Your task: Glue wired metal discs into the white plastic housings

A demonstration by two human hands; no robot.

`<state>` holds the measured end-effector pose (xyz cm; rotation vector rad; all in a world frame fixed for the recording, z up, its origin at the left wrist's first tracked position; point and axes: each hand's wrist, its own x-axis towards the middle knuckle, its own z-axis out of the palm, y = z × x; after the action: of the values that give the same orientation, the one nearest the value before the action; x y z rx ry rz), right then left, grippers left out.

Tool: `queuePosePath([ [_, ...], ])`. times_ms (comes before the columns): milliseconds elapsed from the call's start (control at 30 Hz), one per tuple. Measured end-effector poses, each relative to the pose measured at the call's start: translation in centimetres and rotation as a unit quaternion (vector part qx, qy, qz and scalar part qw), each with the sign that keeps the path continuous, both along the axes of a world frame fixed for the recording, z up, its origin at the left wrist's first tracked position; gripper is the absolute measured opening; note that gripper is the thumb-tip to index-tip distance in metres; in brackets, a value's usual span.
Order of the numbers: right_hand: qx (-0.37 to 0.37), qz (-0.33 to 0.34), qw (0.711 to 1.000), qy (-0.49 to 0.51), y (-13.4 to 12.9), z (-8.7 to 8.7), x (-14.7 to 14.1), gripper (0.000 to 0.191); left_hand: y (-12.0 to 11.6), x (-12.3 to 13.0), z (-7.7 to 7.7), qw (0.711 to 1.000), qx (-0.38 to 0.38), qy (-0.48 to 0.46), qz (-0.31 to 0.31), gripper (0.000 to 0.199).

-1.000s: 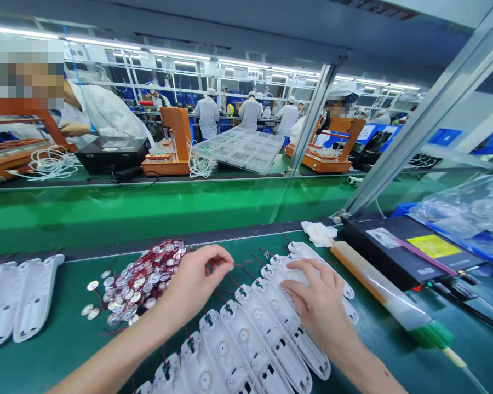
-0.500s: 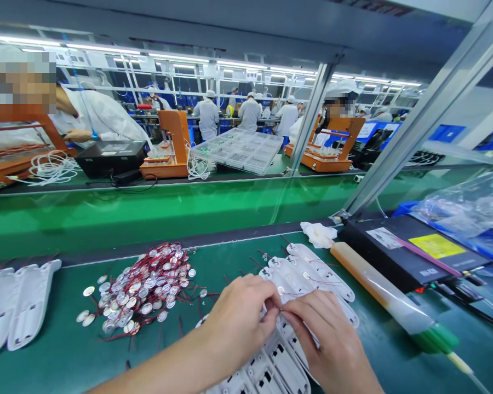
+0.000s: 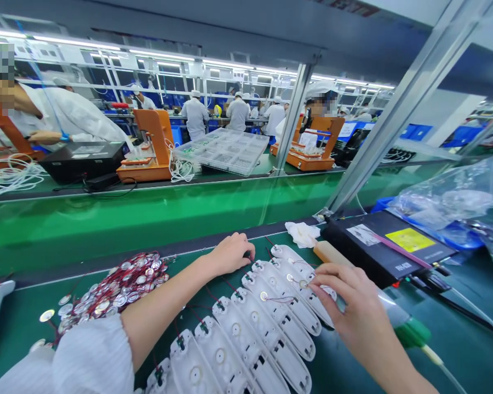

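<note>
Several white plastic housings lie side by side in a slanting row, hollow side up, with red wires at their upper ends. My left hand is at the upper end of the row, fingers curled down; whatever is between them is hidden. Over the far housings, my right hand pinches with thumb and forefinger at the edge of a small round metal disc. Another wired disc lies inside a housing. Left of my forearm is a heap of metal discs with red wires, partly covered by my sleeve.
A black box with a yellow label stands at right, with a tube-like tool with a green end before it. Crumpled white tissue lies behind the row. Metal posts rise beyond. Co-workers in white and orange fixtures are across.
My hands were together over the housings and have parted. The left moved up to the row's far end, the right stayed over the right-hand housings. The view has shifted right.
</note>
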<state>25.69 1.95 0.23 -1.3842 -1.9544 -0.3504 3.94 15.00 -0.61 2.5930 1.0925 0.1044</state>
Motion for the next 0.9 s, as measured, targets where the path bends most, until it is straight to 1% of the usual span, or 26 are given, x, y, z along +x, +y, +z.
queuePosePath([
  [100, -0.049, -0.031, 0.998, -0.022, 0.6, -1.3, -1.1, 0.015, 0.1, -0.8, -0.3, 1.0, 0.02, 0.003, 0.013, 0.008],
  [167, -0.078, -0.056, 0.995, -0.024, 1.0, -1.9, -2.0, 0.015, 0.2, -2.1, -0.4, 0.999, 0.036, 0.006, 0.029, 0.008],
  [200, -0.09, -0.059, 0.994, -0.025, 1.3, -2.1, -2.4, 0.015, 0.2, -3.0, -0.4, 0.998, 0.046, 0.009, 0.039, 0.008],
  [400, -0.126, -0.059, 0.99, -0.023, 2.6, -2.3, -3.8, 0.017, -0.1, -9.2, 0.0, 0.989, 0.104, 0.033, 0.099, 0.012],
  [500, -0.133, -0.064, 0.989, -0.023, 2.9, -2.4, -4.2, 0.02, -1.1, -11.3, 0.4, 0.984, 0.124, 0.037, 0.121, 0.012],
  [600, -0.136, -0.065, 0.988, -0.027, 3.1, -2.6, -4.4, 0.021, -2.6, -12.3, 0.7, 0.985, 0.121, 0.011, 0.125, 0.013],
  [700, -0.135, -0.067, 0.988, -0.031, 3.1, -2.7, -4.4, 0.021, -4.5, -12.6, 0.7, 0.99, 0.079, -0.025, 0.111, 0.013],
  [800, -0.135, -0.065, 0.988, -0.037, 3.1, -2.8, -4.4, 0.023, -6.5, -12.6, 0.3, 0.995, 0.03, -0.014, 0.098, 0.01],
  [900, -0.133, -0.067, 0.988, -0.043, 3.2, -2.9, -4.5, 0.025, -8.1, -12.5, -0.3, 0.995, 0.0, 0.009, 0.099, 0.017],
])
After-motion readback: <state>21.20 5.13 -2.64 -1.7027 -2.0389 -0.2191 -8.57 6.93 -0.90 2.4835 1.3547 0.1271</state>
